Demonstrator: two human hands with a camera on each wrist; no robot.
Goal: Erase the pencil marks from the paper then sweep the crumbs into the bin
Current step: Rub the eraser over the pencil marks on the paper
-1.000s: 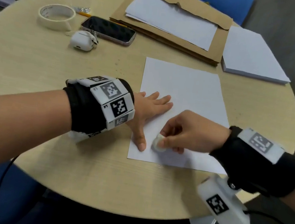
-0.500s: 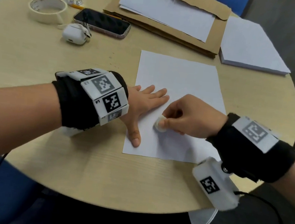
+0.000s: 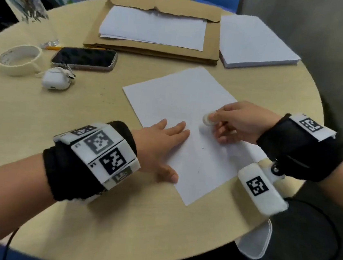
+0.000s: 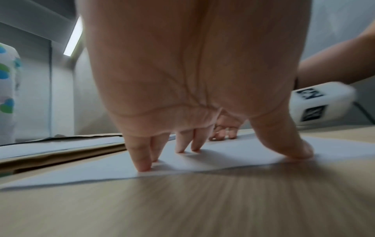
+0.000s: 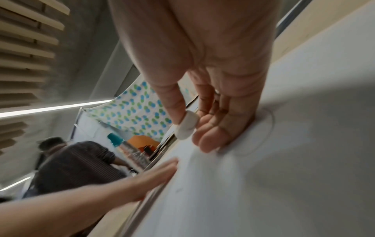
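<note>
A white sheet of paper lies askew on the round wooden table. My left hand lies flat on the sheet's left edge, with straight fingers and thumb pressing the paper down. My right hand pinches a small white eraser between thumb and forefinger, lifted just above the sheet. In the right wrist view the eraser sits at the fingertips, and the outer fingers touch the paper beside a faint pencil curve. No bin shows.
At the back lie a brown envelope with white sheets on it and a stack of paper. On the left are a phone, a white earbud case and a tape roll. A person sits beyond the table.
The paper has turned from straight to askew. My right hand has moved from the sheet's near part up toward its right side, lifting the eraser off the paper. The left hand stays pressed.
</note>
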